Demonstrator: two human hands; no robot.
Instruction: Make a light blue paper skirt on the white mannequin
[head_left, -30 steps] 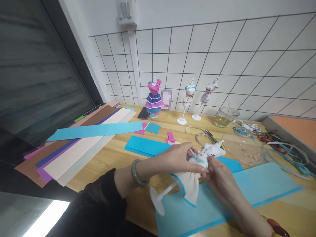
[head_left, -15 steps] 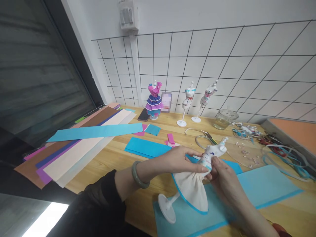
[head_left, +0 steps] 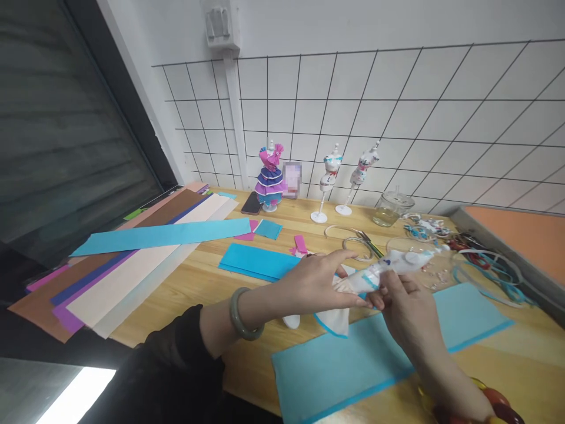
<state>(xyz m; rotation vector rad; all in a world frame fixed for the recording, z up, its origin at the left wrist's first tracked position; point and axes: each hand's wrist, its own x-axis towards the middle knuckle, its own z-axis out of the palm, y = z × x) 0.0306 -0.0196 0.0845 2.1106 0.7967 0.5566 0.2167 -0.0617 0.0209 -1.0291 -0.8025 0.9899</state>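
fingers (head_left: 351,300) of sideways-reaching left hand (head_left: 311,282) and forward-reaching right hand (head_left: 410,309) clamp the tilted mannequin (head_left: 371,277)

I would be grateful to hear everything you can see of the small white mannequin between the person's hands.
The small white mannequin has a glossy, plastic-looking torso with teal and dark blue marks. It is tipped almost onto its side, its knobbed neck pointing right in the picture. A cream, fabric-like skirt with a blue hem shows below the left hand, which grips the lower torso; the right hand touches near the waist. Part of its white base shows; the stem is hidden.
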